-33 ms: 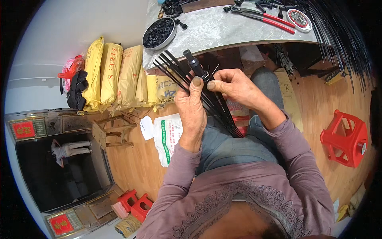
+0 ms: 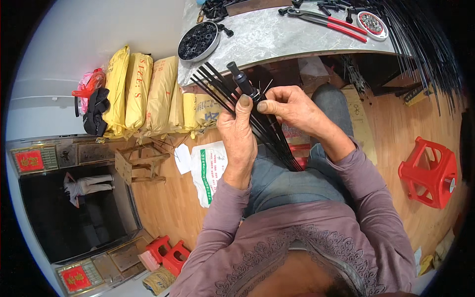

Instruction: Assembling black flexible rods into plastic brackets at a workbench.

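Note:
Over my lap I hold what looks like an umbrella frame (image 2: pixel 277 143), a bundle of thin black ribs with a stepped black tube (image 2: pixel 240 79) at its upper end. My left hand (image 2: pixel 238 133) is closed around the frame, its thumb pressed against the tube's collar. Some rib ends fan out beyond the left fingers. At the same collar, my right hand (image 2: pixel 297 109) pinches with thumb and forefinger. Two thin wire ends (image 2: pixel 267 86) stick up between the hands. What exactly lies under the right fingertips is hidden.
On the grey table (image 2: pixel 262 42) ahead are a bowl of small black parts (image 2: pixel 198 42), red-handled pliers (image 2: pixel 329 24), a small dish of metal bits (image 2: pixel 372 24) and long black rods (image 2: pixel 420 54). Yellow sacks (image 2: pixel 138 91) stand left; a red stool (image 2: pixel 428 171) stands right.

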A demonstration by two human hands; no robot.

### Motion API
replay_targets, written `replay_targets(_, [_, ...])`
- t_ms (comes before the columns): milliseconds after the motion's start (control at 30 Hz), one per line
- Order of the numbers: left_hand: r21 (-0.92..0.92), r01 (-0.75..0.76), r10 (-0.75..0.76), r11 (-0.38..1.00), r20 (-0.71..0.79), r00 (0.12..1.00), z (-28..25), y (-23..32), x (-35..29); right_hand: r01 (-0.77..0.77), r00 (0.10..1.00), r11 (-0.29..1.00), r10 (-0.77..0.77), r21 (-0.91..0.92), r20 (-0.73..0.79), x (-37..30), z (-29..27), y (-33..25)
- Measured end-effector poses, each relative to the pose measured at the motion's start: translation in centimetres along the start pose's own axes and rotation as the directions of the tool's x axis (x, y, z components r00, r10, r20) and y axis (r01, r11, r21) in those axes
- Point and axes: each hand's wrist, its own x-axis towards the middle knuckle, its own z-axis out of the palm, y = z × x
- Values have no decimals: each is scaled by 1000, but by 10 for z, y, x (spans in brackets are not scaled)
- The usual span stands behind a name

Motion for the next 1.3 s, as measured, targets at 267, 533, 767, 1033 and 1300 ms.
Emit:
replay_targets(267, [-3, -1, 1, 1000, -36, 999, 6, 4, -1, 101, 992, 992, -107, -80, -65, -6, 10, 3])
replay_targets(533, [27, 26, -25, 999, -29, 999, 7, 8, 2, 100, 982, 995, -101, -17, -161, -7, 18, 5])
replay_targets(767, [-62, 86, -86, 994, 9, 996, 9, 8, 2, 158, 978, 974, -133, 163, -158, -4, 21, 18])
replay_targets(1033, [81, 39, -42, 996, 38, 998, 7, 10, 2, 176, 981, 970, -157, 170, -118, -7, 25, 19])
replay_targets(1300, [301, -77, 64, 950, 51, 997, 10, 20, 15, 192, 972, 973, -170, 128, -165, -11, 30, 13])
